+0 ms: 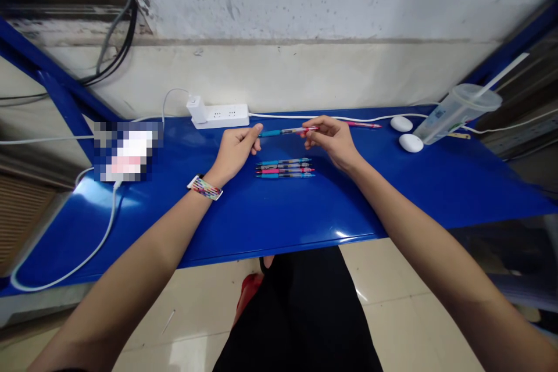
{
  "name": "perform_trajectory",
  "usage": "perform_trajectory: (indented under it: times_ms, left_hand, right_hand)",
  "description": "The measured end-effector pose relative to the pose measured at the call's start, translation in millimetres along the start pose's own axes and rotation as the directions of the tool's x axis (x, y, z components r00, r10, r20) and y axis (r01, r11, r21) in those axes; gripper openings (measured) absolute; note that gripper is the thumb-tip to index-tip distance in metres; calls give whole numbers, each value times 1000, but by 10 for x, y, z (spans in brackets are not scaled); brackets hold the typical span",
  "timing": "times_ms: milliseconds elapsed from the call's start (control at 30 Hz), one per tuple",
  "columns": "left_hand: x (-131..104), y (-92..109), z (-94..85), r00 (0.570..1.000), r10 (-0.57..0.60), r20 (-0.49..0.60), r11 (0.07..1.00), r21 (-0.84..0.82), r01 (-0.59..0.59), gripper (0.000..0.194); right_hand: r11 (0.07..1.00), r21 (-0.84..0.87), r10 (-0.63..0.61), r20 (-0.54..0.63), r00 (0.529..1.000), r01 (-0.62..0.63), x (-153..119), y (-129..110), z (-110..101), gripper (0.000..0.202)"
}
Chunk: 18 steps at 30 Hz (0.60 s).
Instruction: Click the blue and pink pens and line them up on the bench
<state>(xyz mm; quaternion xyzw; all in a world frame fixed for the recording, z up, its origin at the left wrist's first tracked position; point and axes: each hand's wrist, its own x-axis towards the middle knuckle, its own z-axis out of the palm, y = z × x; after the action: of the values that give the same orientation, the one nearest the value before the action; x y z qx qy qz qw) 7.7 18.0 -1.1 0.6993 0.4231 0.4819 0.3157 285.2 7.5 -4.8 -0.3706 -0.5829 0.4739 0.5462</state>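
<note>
Level above the blue table (261,221), a click pen (288,131) with a blue grip, a clear barrel and a red end spans the space between my hands. My left hand (238,148) pinches its blue grip end, thumb on top. At the red end, the fingers of my right hand (333,139) are closed on it. Just below lies a row of several pens (285,168), side by side, with blue, black and pink-red grips. A red pen (366,125) lies on the table beyond my right hand, partly hidden by it.
A white power strip (222,115) with a plugged-in charger stands against the wall. On the right are two white rounded objects (411,142) and a tilted clear cup (457,113) with a straw. A blurred-out device (131,154) with a white cable (111,221) lies left.
</note>
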Motion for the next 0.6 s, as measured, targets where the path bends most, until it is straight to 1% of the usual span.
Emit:
perform_trajectory:
  times_ms: [67,167,200,267,333,433,500,533,567,600]
  left_hand:
    - [0,9,-2,1000,14,4,1000,-7,-14,52]
    - [-1,10,-5,999,44,-9,996,-74,-45,22]
    - [-2,7,-6,999,51,-8,993,-103,-52,18]
    - [-5,-5,-4,999,51,16,989,-140,-49,19]
    - [-6,-22,-2,998,43,47,989,-143,-36,18]
    - [0,-50,2,997,65,35,988,-141,-60,22]
    - [4,-60,0,996,93,15,986,-137,-90,42]
    - [5,-58,-3,995,98,10,986,-136,-95,46]
    - [3,-52,-6,996,93,15,987,-137,-90,41]
    - [0,-42,-10,996,80,26,988,-136,-76,30]
  right_hand:
    - [1000,7,17,-4,1000,-17,3,-7,0,25]
    - [998,42,42,-8,999,-42,7,-13,6,30]
    - [997,62,43,-6,999,-42,9,-10,8,30]
    - [995,97,39,-4,999,-39,10,3,11,30]
    - [993,113,40,-3,999,-39,11,18,12,30]
    - [992,118,44,-4,999,-44,10,25,14,29]
    - [992,119,49,-8,999,-47,7,17,18,30]
    - [992,120,51,-10,999,-50,6,11,22,30]
    - [992,119,54,-11,998,-53,3,5,26,31]
    - [991,118,57,-12,998,-56,1,0,30,31]
